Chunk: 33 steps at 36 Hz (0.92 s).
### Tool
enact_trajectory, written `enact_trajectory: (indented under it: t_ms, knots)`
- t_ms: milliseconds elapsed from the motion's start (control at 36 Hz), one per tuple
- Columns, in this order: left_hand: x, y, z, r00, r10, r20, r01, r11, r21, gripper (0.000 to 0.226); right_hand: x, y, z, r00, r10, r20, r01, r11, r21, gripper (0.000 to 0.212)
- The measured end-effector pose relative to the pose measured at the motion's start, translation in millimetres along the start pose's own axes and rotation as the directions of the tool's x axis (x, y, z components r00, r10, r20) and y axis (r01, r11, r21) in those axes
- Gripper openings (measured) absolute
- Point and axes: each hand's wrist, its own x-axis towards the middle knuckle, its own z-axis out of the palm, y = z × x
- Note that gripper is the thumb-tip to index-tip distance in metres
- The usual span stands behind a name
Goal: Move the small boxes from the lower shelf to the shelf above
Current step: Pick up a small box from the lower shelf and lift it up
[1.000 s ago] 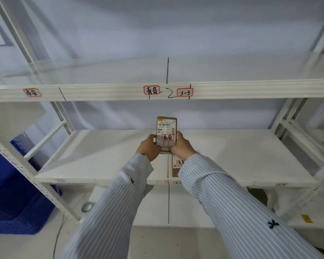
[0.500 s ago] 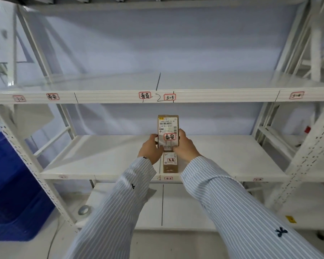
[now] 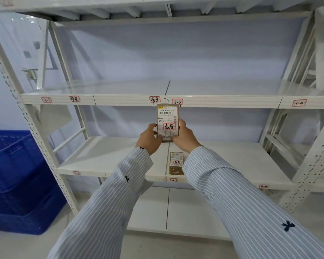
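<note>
A small brown cardboard box (image 3: 167, 118) with a white barcode label and a red-framed handwritten tag is held upright in the air. My left hand (image 3: 150, 140) grips its lower left side and my right hand (image 3: 184, 138) its lower right side. The box's top edge reaches the front lip of the upper shelf (image 3: 120, 100). A second small brown box (image 3: 176, 163) lies flat on the lower shelf (image 3: 105, 157), near its front edge, between my forearms.
The white metal rack has perforated uprights (image 3: 36, 131) at left and right (image 3: 314, 165). Red-framed labels mark the shelf lips. Stacked blue plastic crates (image 3: 17, 180) stand on the floor at the left. Another rack adjoins at the right.
Both hands have raised the box from just above the lower shelf up to the upper shelf's lip. The view has tilted upward, showing more of the rack. The second box has come into full view.
</note>
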Motion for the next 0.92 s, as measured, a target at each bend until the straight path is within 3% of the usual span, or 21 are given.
enact_trajectory:
  t_ms: [333, 722, 917]
  knots:
    - [63, 32, -116, 0.977, 0.050, -0.207, -0.061, 0.997, -0.046, 0.048, 82, -118, -9, 0.975, -0.220, 0.039, 0.221, 0.975, -0.021, 0.063]
    - [162, -13, -266, 0.949, -0.044, -0.311, 0.053, 0.998, 0.019, 0.044, 203, -243, 75, 0.930, -0.323, 0.178, 0.315, 0.946, 0.073, 0.053]
    - [210, -55, -322, 0.939, -0.100, -0.329, 0.123, 0.991, 0.051, 0.039, 248, -283, 132, 0.933, -0.280, 0.227, 0.252, 0.957, 0.144, 0.056]
